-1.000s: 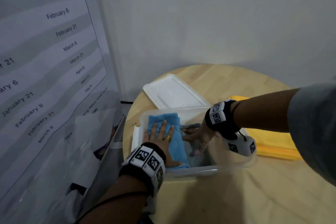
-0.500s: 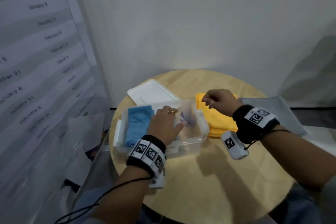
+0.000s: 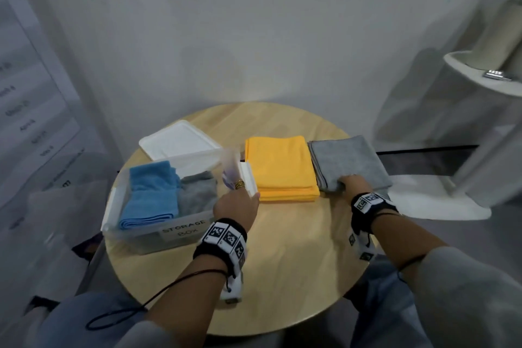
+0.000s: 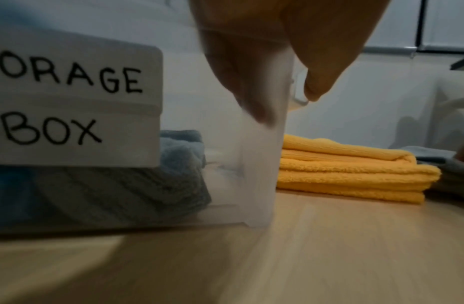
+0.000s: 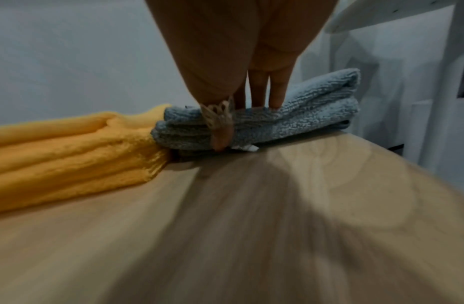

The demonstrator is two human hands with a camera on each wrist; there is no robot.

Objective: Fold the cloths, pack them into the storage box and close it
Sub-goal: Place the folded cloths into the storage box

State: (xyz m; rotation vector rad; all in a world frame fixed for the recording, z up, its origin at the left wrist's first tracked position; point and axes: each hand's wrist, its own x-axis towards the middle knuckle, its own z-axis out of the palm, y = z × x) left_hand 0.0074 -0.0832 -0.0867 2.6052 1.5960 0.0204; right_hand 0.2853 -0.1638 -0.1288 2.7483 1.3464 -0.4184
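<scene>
A clear storage box (image 3: 127,237) stands at the left of the round wooden table (image 3: 296,248). Inside it lie a folded blue cloth (image 3: 149,192) and a grey cloth (image 3: 197,195). My left hand (image 3: 237,200) grips the box's right end, fingers over the rim and inside, thumb outside (image 4: 313,90). To the right of the box lies a folded yellow stack (image 3: 279,167), and beside that a folded grey cloth (image 3: 347,161). My right hand (image 3: 353,183) pinches this grey cloth (image 5: 316,107) at its near edge, fingers on top and thumb (image 5: 220,139) at the front.
The white lid (image 3: 178,141) lies flat behind the box. A white stand with a shelf (image 3: 480,79) rises off the table's right side, its base (image 3: 437,200) close to the grey cloth. A printed poster hangs on the left wall. The table's near half is bare wood.
My left hand has left the blue cloth and taken the box's right end. My right hand came out of the box, passed over the yellow stack and now pinches the grey cloth.
</scene>
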